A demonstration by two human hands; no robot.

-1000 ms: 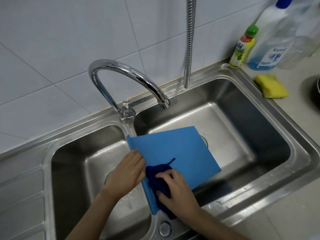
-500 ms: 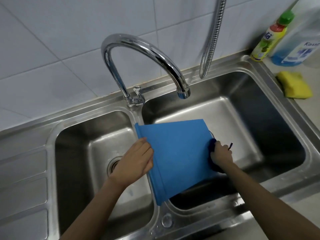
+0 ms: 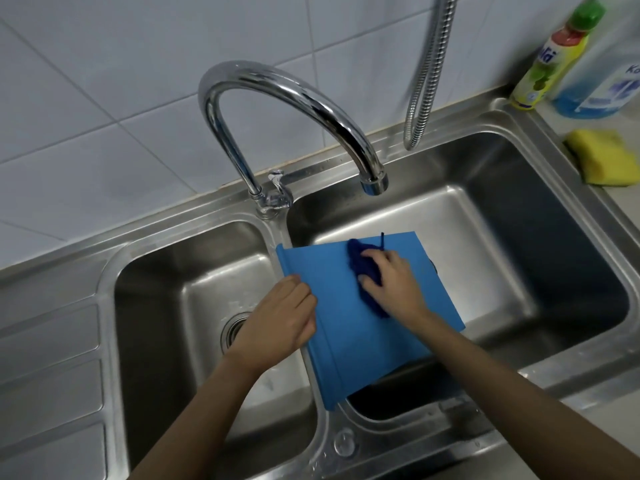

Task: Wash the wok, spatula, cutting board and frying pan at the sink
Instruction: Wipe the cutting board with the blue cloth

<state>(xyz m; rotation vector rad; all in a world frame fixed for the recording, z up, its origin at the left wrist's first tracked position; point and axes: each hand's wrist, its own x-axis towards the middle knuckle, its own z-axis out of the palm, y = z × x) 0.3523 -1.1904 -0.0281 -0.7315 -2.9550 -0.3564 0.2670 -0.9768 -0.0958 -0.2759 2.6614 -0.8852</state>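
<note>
A blue cutting board (image 3: 360, 334) lies tilted over the right basin, its left edge resting on the divider of the steel double sink (image 3: 568, 375). My left hand (image 3: 277, 323) holds the board's left edge, fingers curled over it. My right hand (image 3: 391, 278) presses a dark blue scrubbing cloth (image 3: 362, 268) onto the board's upper middle, fingers curled over the cloth. Wok, spatula and frying pan are out of view.
A chrome gooseneck faucet (image 3: 294, 98) arches over the right basin; no water runs from it. A metal hose (image 3: 426, 74) hangs behind. Right of the sink lie a yellow sponge (image 3: 604, 157), a green-capped soap bottle (image 3: 550, 60) and a blue liquid bottle (image 3: 602, 77).
My right hand with the cloth went from the board's near edge to its right edge, and now sits on the top surface near the far edge. My left hand kept its hold.
</note>
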